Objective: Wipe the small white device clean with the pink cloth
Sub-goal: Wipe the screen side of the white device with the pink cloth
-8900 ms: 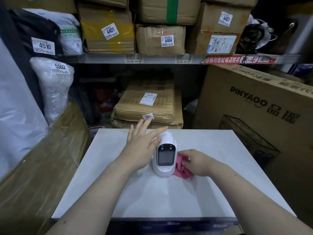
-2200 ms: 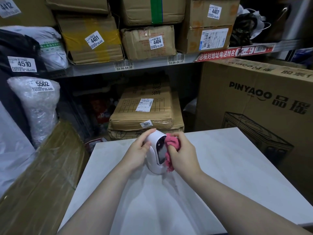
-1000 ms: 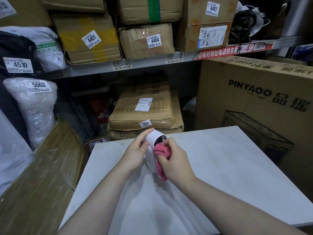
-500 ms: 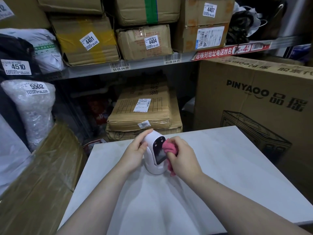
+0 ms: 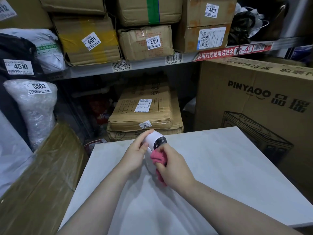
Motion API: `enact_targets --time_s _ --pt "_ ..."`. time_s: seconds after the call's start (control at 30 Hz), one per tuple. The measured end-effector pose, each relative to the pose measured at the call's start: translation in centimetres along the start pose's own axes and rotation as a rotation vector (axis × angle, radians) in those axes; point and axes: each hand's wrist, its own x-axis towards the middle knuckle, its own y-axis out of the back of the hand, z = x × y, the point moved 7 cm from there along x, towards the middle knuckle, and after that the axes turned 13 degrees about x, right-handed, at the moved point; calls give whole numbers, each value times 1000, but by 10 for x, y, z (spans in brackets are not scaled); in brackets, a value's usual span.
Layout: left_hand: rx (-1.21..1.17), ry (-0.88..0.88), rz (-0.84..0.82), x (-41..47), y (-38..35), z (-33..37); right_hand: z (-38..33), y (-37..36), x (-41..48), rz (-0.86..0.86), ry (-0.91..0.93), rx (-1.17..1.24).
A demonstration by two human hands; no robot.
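Note:
The small white device [image 5: 153,139] with a dark front panel stands tilted back on the white table [image 5: 220,167], near its far middle. My left hand [image 5: 135,154] grips it from the left, fingers over its top. My right hand [image 5: 172,167] holds the bunched pink cloth [image 5: 158,156] pressed on the lower front of the device; part of the cloth hangs below my palm. The device's base is hidden behind the cloth and hands.
A large PINYAOO cardboard box [image 5: 254,102] stands against the table's right side. A wrapped brown package [image 5: 39,175] leans at the left. Shelves behind hold labelled parcels, with a stack of flat brown packages [image 5: 145,109] just beyond the table's far edge.
The cloth has slid from the device's right side to its lower front. The device has turned and tilted, its dark panel now facing more upward. My left hand keeps its grip.

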Motion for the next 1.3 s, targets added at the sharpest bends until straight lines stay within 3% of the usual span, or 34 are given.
enact_targets --time_s 0.1,0.33,0.67,1.03,1.3 --pt "-2 -3 0 1 0 -1 -3 -3 0 -75 59 -122" --pt "-4 1 -11 -1 0 1 2 12 5 -29 56 -173" --pt "18 5 -12 -2 0 1 6 38 5 205 -86 153" --pt "1 -9 -1 0 1 1 4 -4 -2 -53 -1 -48" --pt "4 -13 -8 -1 0 4 5 7 2 -25 61 -104"
